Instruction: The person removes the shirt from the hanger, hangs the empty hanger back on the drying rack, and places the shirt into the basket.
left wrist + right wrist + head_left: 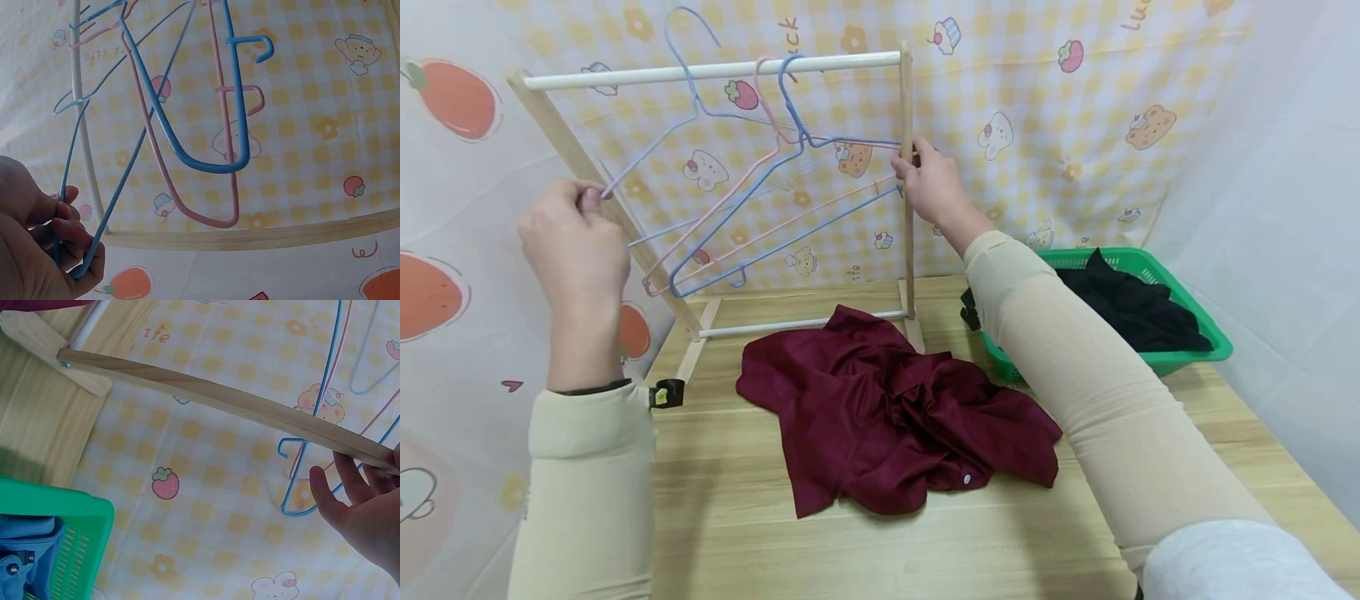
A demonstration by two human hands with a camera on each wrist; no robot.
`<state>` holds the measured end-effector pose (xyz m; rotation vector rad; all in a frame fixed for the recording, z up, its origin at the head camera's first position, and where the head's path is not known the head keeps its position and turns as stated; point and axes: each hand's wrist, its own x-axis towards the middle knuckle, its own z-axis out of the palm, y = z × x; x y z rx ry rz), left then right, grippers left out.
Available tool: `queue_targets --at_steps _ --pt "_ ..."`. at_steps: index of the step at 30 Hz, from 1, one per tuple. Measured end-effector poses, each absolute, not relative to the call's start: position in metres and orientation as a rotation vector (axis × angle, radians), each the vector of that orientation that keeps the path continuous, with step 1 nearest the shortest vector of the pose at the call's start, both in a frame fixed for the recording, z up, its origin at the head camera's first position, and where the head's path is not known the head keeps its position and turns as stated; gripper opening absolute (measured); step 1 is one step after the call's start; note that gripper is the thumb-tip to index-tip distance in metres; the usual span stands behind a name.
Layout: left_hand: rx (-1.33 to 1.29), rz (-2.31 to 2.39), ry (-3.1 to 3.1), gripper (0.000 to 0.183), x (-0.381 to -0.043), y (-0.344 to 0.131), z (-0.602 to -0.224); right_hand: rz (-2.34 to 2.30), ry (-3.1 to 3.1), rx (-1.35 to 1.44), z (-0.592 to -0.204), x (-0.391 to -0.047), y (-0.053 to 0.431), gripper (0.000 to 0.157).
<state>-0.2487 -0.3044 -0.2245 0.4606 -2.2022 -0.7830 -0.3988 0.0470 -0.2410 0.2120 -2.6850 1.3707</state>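
Observation:
My left hand (578,242) pinches the lower left corner of a light blue hanger (651,148), whose hook stands above the white rail of a clothes rack (715,73). In the left wrist view, my left fingers (75,234) curl round that hanger's bent end. A pink hanger (730,192) and a darker blue hanger (737,204) hang from the rail at its middle. At the rack's wooden right post (907,250), my right hand (936,187) grips the post. The right wrist view has my right hand (369,512) with fingers against the post, close to the hangers' ends.
A crumpled maroon garment (880,417) lies on the wooden table (737,533) before the rack. To the right stands a green basket (1187,360) with dark clothing (1135,308) inside. Behind the rack hangs a checked cloth (1022,75).

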Motion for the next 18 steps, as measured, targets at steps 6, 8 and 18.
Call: queue_targets --at_steps 6,8,18 --pt "0.32 -0.679 -2.201 0.034 -0.243 -0.299 -0.234 1.406 -2.67 0.225 -0.242 -0.397 0.046 0.033" --pt "0.301 -0.691 -2.226 0.035 -0.242 -0.298 -0.24 1.4 -2.673 0.227 -0.243 -0.397 0.046 0.033" --pt "0.312 -0.77 -2.378 0.047 -0.241 -0.299 -0.263 1.381 -2.672 0.238 -0.243 -0.397 0.048 0.033"
